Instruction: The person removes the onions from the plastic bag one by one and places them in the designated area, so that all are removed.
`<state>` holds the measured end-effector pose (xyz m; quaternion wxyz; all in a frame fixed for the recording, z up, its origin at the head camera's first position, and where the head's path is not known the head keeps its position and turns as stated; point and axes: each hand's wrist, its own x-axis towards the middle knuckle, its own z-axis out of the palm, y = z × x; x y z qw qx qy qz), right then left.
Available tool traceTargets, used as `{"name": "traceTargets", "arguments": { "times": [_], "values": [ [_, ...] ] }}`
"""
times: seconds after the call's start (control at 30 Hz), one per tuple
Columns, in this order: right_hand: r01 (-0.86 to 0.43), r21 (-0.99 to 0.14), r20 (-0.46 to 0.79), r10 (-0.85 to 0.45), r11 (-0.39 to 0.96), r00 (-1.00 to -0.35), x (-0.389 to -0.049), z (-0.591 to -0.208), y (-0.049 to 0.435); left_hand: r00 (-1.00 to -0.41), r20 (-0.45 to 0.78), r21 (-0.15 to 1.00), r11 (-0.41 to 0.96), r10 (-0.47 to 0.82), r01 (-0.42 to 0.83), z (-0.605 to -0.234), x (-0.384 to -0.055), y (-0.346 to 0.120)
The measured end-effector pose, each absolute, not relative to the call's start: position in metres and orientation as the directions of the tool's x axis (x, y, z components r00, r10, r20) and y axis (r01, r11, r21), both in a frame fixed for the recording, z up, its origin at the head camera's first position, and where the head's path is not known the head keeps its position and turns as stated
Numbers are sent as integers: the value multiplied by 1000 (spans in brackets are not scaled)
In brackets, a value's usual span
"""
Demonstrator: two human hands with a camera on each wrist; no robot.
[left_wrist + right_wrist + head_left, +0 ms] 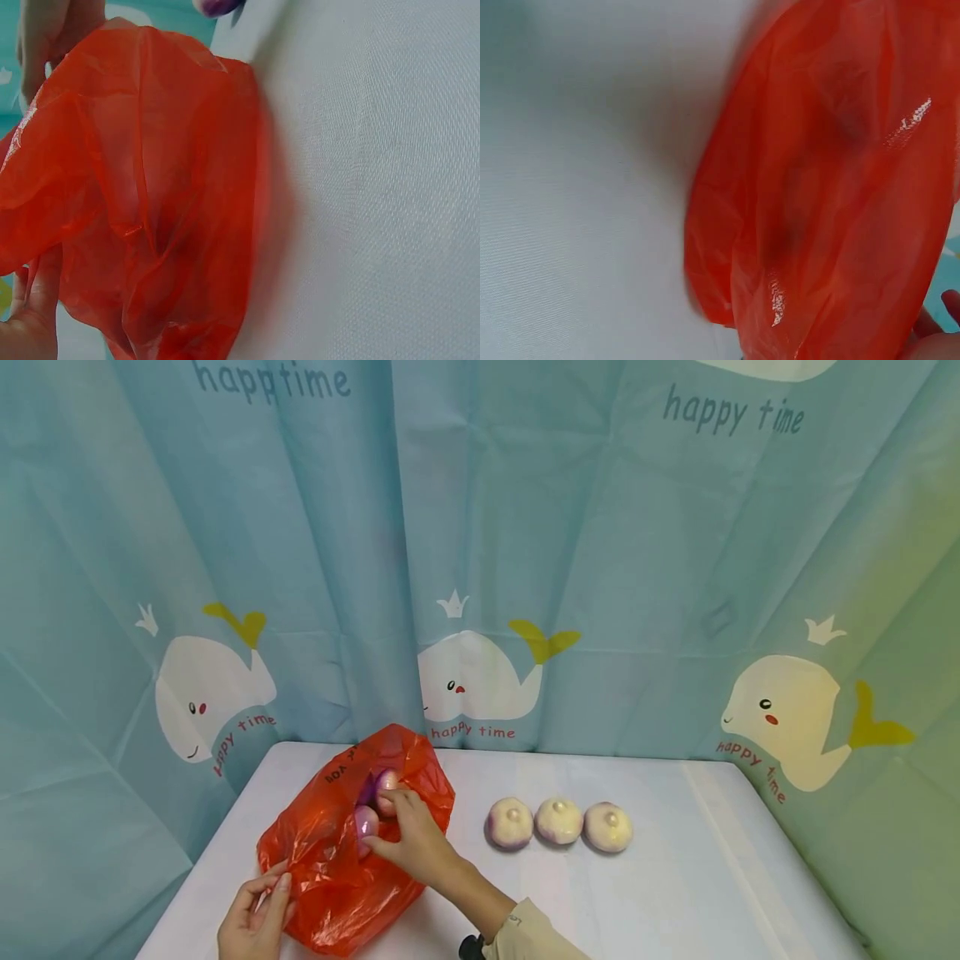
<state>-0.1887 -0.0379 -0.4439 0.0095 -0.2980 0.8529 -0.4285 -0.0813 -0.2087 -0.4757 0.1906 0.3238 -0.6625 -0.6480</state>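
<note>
A red plastic bag (pixel 330 843) lies on the table's left part, its mouth facing up. My left hand (pixel 255 914) pinches the near left edge of the bag between thumb and fingers. Over the mouth, my right hand (pixel 420 839) has thumb and fingers spread. Its fingertips touch an upper purple onion (pixel 386 781), and its thumb touches a lower purple onion (pixel 365 821). Another purple shape behind them is partly covered. Both wrist views are mostly filled by the bag's side, so the onions inside are hidden there.
Right of the bag stand three white-and-purple onions in a row: a left one (pixel 510 823), a middle one (pixel 558 821) and a right one (pixel 608 827). They sit on a white table (pixel 712 860). A blue curtain (pixel 637 568) with whale prints hangs behind.
</note>
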Motion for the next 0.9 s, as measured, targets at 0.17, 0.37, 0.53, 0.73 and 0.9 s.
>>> {"name": "traceTargets", "arguments": {
  "times": [0.17,0.37,0.53,0.73,0.9],
  "values": [
    [-482,-713,228,-482,510,-846,-192,-449,-38,-715,-163,982,-42,-680,-184,-475,-82,-208],
    [-505,-669,230,-493,546,-839,-194,-455,-39,-718,-155,986,-56,-678,-160,-473,-82,-209],
    [-509,-636,215,-500,580,-839,-196,-458,-42,-719,-133,991,-86,-682,-102,-470,-82,-210],
    [-470,-634,147,-501,614,-853,-200,-463,-52,-720,-134,991,-100,-681,-90,-470,-83,-209],
    [-476,-613,113,-526,630,-843,-201,-469,-61,-724,-145,989,-102,-675,-103,-471,-84,-209]
  ]
}}
